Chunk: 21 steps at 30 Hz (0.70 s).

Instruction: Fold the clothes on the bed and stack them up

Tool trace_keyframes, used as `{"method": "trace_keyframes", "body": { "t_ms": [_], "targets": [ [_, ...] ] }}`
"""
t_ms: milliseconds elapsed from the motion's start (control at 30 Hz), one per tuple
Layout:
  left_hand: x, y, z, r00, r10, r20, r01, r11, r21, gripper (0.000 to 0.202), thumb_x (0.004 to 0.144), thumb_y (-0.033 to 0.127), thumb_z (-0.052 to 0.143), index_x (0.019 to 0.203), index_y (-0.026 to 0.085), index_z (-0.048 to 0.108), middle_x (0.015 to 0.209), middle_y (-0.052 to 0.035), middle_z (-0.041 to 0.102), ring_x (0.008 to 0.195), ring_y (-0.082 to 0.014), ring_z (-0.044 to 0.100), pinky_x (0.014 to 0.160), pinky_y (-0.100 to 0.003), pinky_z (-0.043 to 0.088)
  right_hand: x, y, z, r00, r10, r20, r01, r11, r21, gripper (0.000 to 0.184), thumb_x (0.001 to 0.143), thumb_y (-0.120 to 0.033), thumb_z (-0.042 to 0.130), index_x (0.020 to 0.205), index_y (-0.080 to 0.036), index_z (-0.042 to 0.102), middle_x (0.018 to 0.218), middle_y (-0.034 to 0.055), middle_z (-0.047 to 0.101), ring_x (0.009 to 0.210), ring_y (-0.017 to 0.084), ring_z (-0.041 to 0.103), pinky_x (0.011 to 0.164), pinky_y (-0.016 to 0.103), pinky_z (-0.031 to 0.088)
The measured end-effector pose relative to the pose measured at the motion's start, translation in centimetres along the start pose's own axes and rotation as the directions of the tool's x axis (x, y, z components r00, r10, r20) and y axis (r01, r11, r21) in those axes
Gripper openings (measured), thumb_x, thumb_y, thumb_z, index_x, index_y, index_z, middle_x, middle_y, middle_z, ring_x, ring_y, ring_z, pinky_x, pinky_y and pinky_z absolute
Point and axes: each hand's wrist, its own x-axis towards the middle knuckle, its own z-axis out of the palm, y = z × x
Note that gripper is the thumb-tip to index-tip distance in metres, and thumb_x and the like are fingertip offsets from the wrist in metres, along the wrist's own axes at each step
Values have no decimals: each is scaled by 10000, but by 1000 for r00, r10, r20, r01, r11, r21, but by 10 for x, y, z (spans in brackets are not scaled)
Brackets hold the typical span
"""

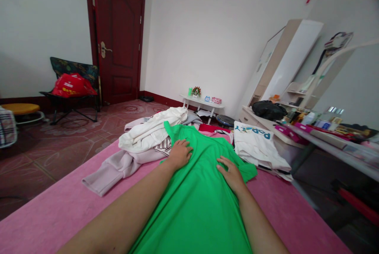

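A bright green T-shirt (198, 202) lies spread out on the pink bed cover (97, 214), its sleeves and neckline pointing away from me. My left hand (180, 154) rests on the shirt's upper left part, palm down with the fingers stretched out. On the shirt's right side lies my right hand (230, 172), its fingers apart and touching the cloth. Neither hand grips anything that I can see. The shirt's lower end runs out of view at the bottom, between my forearms.
Left of the shirt is a heap of white and pale lilac clothes (154, 129). A folded white shirt with lettering (257, 147) lies at the bed's right edge. Beyond stand a low white table (204, 102), a cluttered dresser (254, 115) and a chair with a red bag (72, 85).
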Motion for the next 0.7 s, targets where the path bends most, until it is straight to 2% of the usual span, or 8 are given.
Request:
{"method": "trace_keyframes", "body": {
  "t_ms": [233, 533, 700],
  "targets": [
    [0, -1, 1, 1000, 2, 5, -2, 1000, 6, 312, 883, 347, 493, 1143, 266, 645, 1325, -53, 544, 1272, -255, 423, 1065, -439, 299, 0, -2, -1, 1000, -7, 14, 7, 1000, -6, 409, 802, -434, 555, 1098, -181, 678, 1297, 123, 575, 1231, 250, 500, 1066, 448, 339],
    [-1, -1, 1, 1000, 2, 8, -2, 1000, 17, 311, 880, 353, 498, 1142, 275, 646, 1322, -52, 544, 1266, -258, 428, 1058, -439, 305, 1, -1, -2, 999, 10, 47, -7, 999, -43, 416, 816, -444, 531, 1120, -192, 665, 1315, 101, 563, 1254, 246, 474, 1075, 448, 328],
    [-3, 6, 0, 1000, -1, 22, 1, 1000, 25, 353, 919, 336, 417, 1210, 255, 600, 1363, -67, 511, 1300, -265, 392, 1085, -470, 248, -4, -15, 1, 989, 73, 125, -46, 977, -208, 444, 866, -441, 464, 1263, -273, 572, 1433, 45, 443, 1353, 289, 335, 1099, 562, 209]
  ]
}}
